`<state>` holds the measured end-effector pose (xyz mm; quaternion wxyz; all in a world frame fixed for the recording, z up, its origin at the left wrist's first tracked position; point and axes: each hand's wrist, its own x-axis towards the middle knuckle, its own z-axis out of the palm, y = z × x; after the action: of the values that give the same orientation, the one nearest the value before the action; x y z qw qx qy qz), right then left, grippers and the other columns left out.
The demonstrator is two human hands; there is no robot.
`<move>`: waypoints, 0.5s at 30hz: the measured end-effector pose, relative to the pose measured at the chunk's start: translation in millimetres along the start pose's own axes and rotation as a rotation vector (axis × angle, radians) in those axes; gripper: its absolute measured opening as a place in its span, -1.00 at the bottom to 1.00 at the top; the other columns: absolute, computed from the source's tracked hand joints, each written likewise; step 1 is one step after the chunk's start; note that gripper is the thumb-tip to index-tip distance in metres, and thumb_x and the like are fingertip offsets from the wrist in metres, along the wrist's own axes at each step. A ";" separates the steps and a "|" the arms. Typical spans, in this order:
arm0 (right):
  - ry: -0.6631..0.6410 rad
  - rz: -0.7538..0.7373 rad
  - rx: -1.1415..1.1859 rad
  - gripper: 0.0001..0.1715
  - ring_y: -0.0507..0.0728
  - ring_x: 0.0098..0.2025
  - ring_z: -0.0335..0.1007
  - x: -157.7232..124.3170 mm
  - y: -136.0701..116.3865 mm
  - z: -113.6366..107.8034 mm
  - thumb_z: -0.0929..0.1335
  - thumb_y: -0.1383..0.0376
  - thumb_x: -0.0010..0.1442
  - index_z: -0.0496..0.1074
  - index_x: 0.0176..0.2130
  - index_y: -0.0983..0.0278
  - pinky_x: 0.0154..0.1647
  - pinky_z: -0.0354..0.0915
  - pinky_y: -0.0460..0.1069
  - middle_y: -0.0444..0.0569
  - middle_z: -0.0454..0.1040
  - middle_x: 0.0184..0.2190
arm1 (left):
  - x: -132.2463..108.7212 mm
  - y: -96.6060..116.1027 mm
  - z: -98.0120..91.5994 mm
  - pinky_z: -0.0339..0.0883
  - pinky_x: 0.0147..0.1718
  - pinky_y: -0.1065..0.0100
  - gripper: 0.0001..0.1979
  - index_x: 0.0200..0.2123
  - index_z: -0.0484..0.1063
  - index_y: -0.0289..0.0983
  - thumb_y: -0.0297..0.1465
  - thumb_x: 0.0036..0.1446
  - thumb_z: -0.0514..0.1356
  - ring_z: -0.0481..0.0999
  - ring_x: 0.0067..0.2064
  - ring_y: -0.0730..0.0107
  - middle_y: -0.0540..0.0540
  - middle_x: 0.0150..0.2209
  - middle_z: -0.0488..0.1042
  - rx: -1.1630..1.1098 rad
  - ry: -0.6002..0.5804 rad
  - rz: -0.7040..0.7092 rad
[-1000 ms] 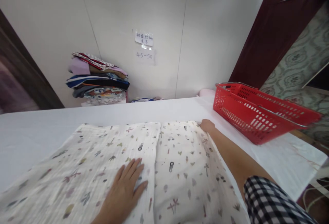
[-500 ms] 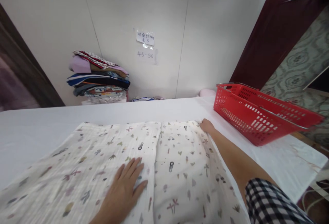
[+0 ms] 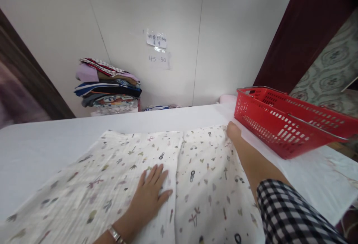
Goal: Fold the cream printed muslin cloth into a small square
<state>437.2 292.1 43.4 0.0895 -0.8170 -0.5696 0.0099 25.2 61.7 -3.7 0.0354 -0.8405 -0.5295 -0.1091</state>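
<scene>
A white printed cloth [image 3: 112, 177] with small plants and figures lies spread over the white table, its right part folded over so that an edge runs down the middle. My left hand [image 3: 152, 191] rests flat on the cloth just left of that edge, fingers spread. At the far right corner of the cloth, my right hand [image 3: 233, 131] is closed on the fabric, its fingertips partly hidden. Slight wrinkles cross the left part of the cloth.
A red plastic basket [image 3: 279, 124] with metal handles stands at the right of the white table [image 3: 33, 143]. Against the wall at the back left is a stack of folded fabrics [image 3: 109, 87]. Handwritten paper signs [image 3: 156, 39] hang on the wall.
The cloth's far edge has shifted to the right, with my right hand still gripping its corner. My left hand has also moved right and a little forward on the cloth.
</scene>
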 end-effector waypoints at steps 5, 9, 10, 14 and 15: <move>-0.075 -0.005 0.078 -0.58 0.26 0.02 0.28 -16.4 10.6 11.3 0.16 0.21 0.26 0.28 0.02 0.37 -0.04 0.18 0.06 0.22 0.35 -0.03 | 0.6 4.6 1.5 -0.11 0.19 -0.01 -0.41 0.22 0.05 -0.11 -0.04 0.17 -0.07 0.00 0.26 0.09 -0.07 0.26 0.02 0.013 0.031 -0.006; -0.164 0.026 0.204 -0.44 0.21 -0.07 0.36 -37.1 28.7 -0.1 0.21 0.15 0.24 0.17 0.15 0.34 -0.09 0.22 0.02 0.18 0.40 -0.07 | 1.8 4.3 0.9 -0.10 0.18 -0.04 -0.41 0.21 0.09 -0.14 -0.03 0.17 -0.09 -0.01 0.26 0.08 -0.09 0.26 0.02 -0.001 -0.011 -0.028; -0.195 0.037 0.244 -0.41 0.18 -0.14 0.40 -46.1 34.6 -3.8 0.21 0.13 0.24 0.13 0.18 0.33 -0.13 0.25 0.00 0.16 0.43 -0.11 | 2.9 3.8 0.8 -0.11 0.18 -0.04 -0.40 0.20 0.11 -0.15 -0.02 0.16 -0.09 -0.02 0.27 0.08 -0.09 0.25 0.03 -0.009 -0.022 -0.036; -0.321 0.083 0.410 -0.32 0.07 -0.44 0.43 -101.8 61.0 -19.0 0.16 0.08 0.27 -0.08 0.27 0.28 -0.37 0.31 -0.06 0.01 0.50 -0.36 | 7.9 6.0 -4.0 -0.11 0.18 -0.06 -0.42 0.16 0.17 -0.17 -0.01 0.17 -0.11 -0.01 0.26 0.09 -0.11 0.24 0.06 -0.082 -0.058 -0.095; -0.360 0.095 0.471 -0.30 0.05 -0.48 0.42 -119.2 67.7 -23.4 0.15 0.08 0.27 -0.12 0.28 0.27 -0.41 0.31 -0.08 -0.02 0.49 -0.40 | 8.9 9.3 -7.1 -0.11 0.18 -0.06 -0.42 0.16 0.18 -0.18 -0.02 0.18 -0.12 -0.02 0.27 0.09 -0.12 0.25 0.05 -0.105 -0.060 -0.105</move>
<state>461.0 155.0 45.6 0.1736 -0.7845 -0.5196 0.2904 36.3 64.2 5.7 -0.0305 -0.8151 -0.5673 -0.1131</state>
